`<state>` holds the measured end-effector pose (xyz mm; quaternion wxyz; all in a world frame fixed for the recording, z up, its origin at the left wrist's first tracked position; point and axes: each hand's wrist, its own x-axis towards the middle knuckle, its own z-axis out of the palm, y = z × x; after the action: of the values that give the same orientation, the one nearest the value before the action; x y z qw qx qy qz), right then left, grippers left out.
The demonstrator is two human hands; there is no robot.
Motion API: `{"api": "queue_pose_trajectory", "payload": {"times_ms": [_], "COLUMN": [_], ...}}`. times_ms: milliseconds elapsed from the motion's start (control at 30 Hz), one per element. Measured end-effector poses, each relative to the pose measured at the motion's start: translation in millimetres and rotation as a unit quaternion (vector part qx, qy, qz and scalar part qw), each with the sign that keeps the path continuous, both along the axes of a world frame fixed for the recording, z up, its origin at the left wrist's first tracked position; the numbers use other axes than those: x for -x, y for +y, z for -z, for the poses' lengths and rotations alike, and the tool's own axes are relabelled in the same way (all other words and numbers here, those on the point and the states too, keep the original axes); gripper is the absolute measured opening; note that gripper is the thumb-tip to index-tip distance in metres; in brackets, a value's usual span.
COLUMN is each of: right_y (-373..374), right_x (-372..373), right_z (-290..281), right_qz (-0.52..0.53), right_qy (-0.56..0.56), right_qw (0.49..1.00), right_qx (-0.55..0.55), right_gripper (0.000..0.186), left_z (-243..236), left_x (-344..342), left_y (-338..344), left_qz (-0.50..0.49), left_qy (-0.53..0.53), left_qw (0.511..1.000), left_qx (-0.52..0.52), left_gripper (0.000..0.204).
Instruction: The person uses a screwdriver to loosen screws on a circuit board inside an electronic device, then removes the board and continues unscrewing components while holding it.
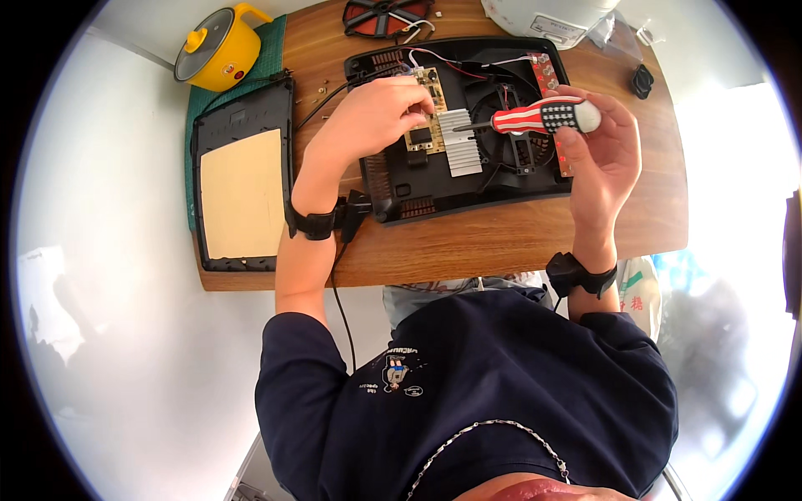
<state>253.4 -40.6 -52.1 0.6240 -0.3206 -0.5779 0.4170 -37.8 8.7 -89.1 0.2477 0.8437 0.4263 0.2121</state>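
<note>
1. Right hand (606,150): fingers and thumb closed around the handle of a screwdriver (535,118), which has red and white stripes, a dark white-spotted band and a white rounded end. Shank points left, tip over the finned silver heat sink (461,150); whether the two touch cannot be told.
2. Left hand (376,115): over the left edge of the tan circuit board (436,144), fingers curled, index finger and thumb narrowly spaced; whether they pinch anything cannot be told.
3. Black induction-cooker housing (493,199): lying open on the wooden bench (647,188), holding the circuit board, the heat sink beside it, a cooling fan (526,157) and, along the right side, a red circuit board (546,77).
4. Black panel (241,113): left of the housing, partly over a green mat (271,50), cream sheet (244,196) on its face.
5. Yellow electric pot (224,60): lidded, upper left, on the mat.
6. Spoked red-and-black coil (380,21): behind the housing.
</note>
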Motion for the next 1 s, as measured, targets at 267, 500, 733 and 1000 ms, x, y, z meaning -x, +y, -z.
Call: {"api": "queue_pose_trajectory", "payload": {"times_ms": [267,500,733,1000], "right_y": [2.7,1.8,0.0,14.2], "right_x": [39.8,58.9,67.0,82.6], "right_z": [-3.2,-4.7,-6.4,-23.8], "right_qz": [-0.051,-0.069,-0.059,-0.104], "right_qy": [-0.054,-0.114,-0.157,-0.255], "right_qw": [0.997,0.991,0.985,0.961], "right_qx": [0.013,0.019,0.033,-0.035], "right_gripper": [0.043,0.043,0.042,0.043], "left_z": [6.3,8.6,13.7,-22.7], "left_x": [3.6,4.1,7.9,12.6], "left_y": [0.5,0.5,-1.3,-9.2], "left_qz": [0.028,0.036,0.042,0.033], "left_qy": [0.028,0.039,0.043,0.011], "left_qw": [0.999,0.998,0.998,0.999], "left_qx": [-0.005,0.022,0.014,0.036], "left_gripper": [0.015,0.014,0.014,0.012]}}
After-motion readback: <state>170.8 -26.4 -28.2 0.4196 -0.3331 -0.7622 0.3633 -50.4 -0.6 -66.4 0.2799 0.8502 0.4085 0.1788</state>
